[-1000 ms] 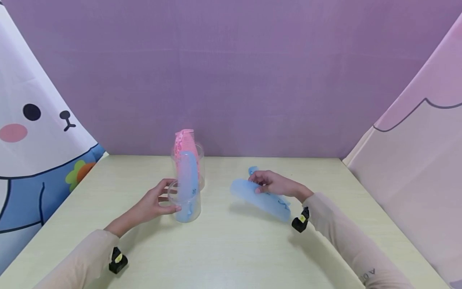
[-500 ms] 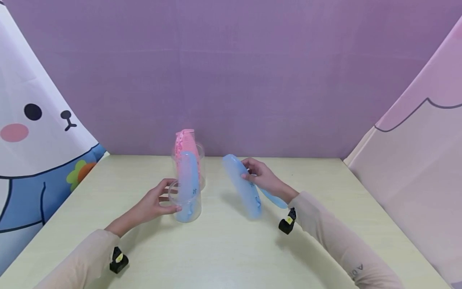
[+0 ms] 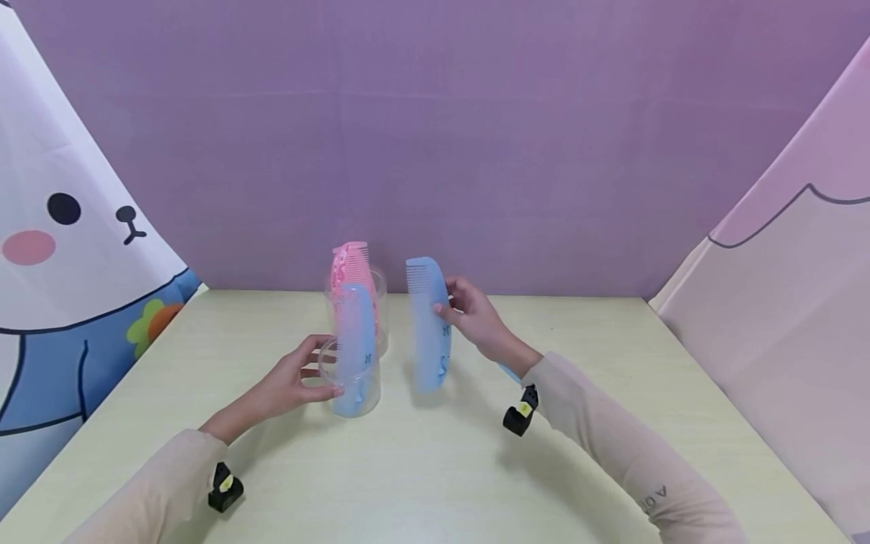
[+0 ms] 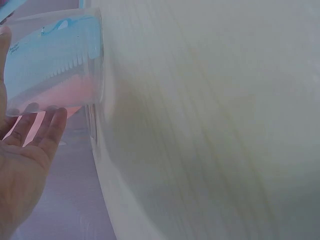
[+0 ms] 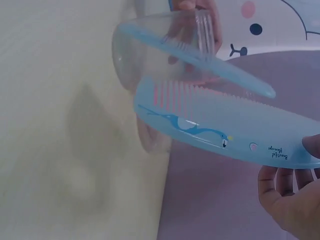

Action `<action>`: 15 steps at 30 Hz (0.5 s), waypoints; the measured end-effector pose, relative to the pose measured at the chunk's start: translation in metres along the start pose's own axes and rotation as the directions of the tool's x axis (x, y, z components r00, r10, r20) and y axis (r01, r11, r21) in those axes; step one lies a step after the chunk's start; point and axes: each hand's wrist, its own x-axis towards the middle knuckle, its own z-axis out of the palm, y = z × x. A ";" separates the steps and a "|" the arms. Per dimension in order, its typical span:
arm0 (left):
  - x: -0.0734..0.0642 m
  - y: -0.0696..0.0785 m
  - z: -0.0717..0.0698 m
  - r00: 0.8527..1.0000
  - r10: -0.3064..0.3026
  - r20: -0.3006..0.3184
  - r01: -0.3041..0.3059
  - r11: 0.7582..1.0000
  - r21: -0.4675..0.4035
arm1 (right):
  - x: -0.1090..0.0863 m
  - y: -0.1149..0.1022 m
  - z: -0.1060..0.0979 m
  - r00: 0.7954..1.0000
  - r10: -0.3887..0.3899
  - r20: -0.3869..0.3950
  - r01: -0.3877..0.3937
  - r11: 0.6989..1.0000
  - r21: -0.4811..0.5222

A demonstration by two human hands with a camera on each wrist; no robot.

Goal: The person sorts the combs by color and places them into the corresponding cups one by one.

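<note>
My left hand [image 3: 292, 381] grips a clear plastic cup [image 4: 95, 55] standing on the table, thumb on the near side and fingers behind. A light blue comb [image 3: 355, 332] leans upright in that cup. My right hand [image 3: 479, 317] pinches a second blue comb [image 3: 430, 325] by its upper spine, holding it upright above the table to the right of the cup. A flamingo print [image 5: 195, 127] shows along this comb's spine in the right wrist view. Behind the first cup, a second clear cup [image 3: 382, 302] holds pink comb [image 3: 350, 264].
Another blue piece [image 3: 510, 372] lies on the table, mostly hidden under my right wrist. The pale table [image 3: 435, 468] ends at a purple backdrop [image 3: 489, 151]. Printed cloths hang on the left [image 3: 75, 295] and right [image 3: 782, 302].
My right hand has lifted its blue comb off to the left, toward the cups, and turned it from slanted to upright. The left hand and its cup have stayed in place.
</note>
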 end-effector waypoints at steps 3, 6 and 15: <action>0.000 0.000 0.000 1.000 -0.009 0.000 0.009 1.000 0.002 | 0.003 -0.007 0.004 1.000 -0.010 -0.025 0.012 0.998 0.063; 0.000 0.000 0.000 1.000 -0.012 0.000 0.012 1.000 0.002 | 0.006 -0.013 0.007 0.999 -0.029 -0.042 0.034 0.992 0.119; 0.000 -0.001 0.000 1.000 0.009 0.000 -0.009 1.000 0.008 | 0.015 -0.032 0.022 0.990 -0.080 -0.117 0.105 0.970 0.219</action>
